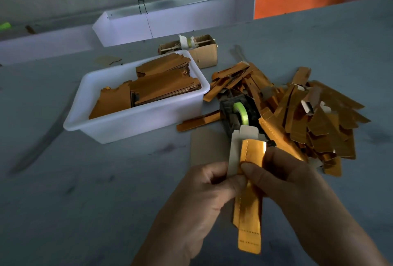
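Both hands hold one flat gold foil carton blank (pixel 249 212) upright above the grey table, near the bottom centre. My left hand (pixel 200 200) pinches its left edge, where a plain grey flap sticks up. My right hand (pixel 297 191) grips its right side with the thumb across the gold face. The blank's lower end hangs below the hands.
A heap of loose gold blanks (pixel 297 121) lies right of centre. A black tape dispenser (pixel 238 115) with a green roll stands just beyond the hands. A white plastic tub (pixel 110 123) holds stacked blanks at the left. A small cardboard box (pixel 204 53) and white troughs (pixel 170 25) stand farther back.
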{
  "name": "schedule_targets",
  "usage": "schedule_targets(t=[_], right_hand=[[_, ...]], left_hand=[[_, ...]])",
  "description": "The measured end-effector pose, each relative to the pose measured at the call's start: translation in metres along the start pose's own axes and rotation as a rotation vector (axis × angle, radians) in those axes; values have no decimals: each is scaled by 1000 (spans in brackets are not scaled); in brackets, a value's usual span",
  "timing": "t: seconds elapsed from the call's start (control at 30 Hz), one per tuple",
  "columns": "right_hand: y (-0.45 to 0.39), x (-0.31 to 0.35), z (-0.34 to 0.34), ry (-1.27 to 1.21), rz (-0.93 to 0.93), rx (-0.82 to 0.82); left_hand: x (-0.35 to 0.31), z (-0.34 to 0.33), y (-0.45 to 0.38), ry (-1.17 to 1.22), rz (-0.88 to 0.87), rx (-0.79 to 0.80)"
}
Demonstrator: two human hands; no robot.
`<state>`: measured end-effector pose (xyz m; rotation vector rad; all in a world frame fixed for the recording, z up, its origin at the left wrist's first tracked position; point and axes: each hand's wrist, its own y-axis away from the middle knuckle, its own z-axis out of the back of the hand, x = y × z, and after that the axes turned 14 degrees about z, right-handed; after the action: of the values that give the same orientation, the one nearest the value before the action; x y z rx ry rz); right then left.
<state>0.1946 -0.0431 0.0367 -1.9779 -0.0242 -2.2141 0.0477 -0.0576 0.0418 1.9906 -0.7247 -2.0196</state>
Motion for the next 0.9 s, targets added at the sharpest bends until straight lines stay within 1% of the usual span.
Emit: schedule_targets(t=[0.07, 0.13, 0.23, 0.37, 0.43, 0.5, 0.57, 0.6, 0.63, 0.73, 0.77, 0.8, 0.87, 0.9], right_hand=[[0, -2, 1, -128, -40, 25], [0, -5, 1, -181, -52, -8], [-1, -7, 0, -176, -55, -48], [-1, -11, -3, -125, -29, -103], [-1, -11, -6, -86, 0, -145], [0, -11, -10, -62, 30, -183], [2, -10, -12, -42, 30, -200], [2, -10, -12, -28, 25, -203], [3, -9, -12, -25, 20, -199], [6, -6, -14, -53, -1, -167], [7, -7, -14, -26, -6, -156], [6, -8, -14, 11, -14, -153], [5, -11, -12, 59, -38, -163], [4, -13, -11, 63, -53, -162]], left_hand=[[-1, -4, 0, 5, 0, -51], [-1, -6, -1, 29, -2, -166], [4, -9, -5, 37, -67, -288], [8, -16, -6, -74, -216, -508], [9, -23, -4, -252, -333, -663], [9, -31, -4, -634, -455, -823], [10, -44, -2, -963, -485, -920], [13, -46, -3, -1067, -480, -982], [15, -48, -5, -1139, -452, -1005], [20, -52, -2, -1193, -271, -800], [23, -55, -1, -1226, -273, -778], [25, -57, -1, -1246, -302, -794], [23, -55, 0, -1222, -334, -851], [26, -54, 2, -1192, -350, -844]])
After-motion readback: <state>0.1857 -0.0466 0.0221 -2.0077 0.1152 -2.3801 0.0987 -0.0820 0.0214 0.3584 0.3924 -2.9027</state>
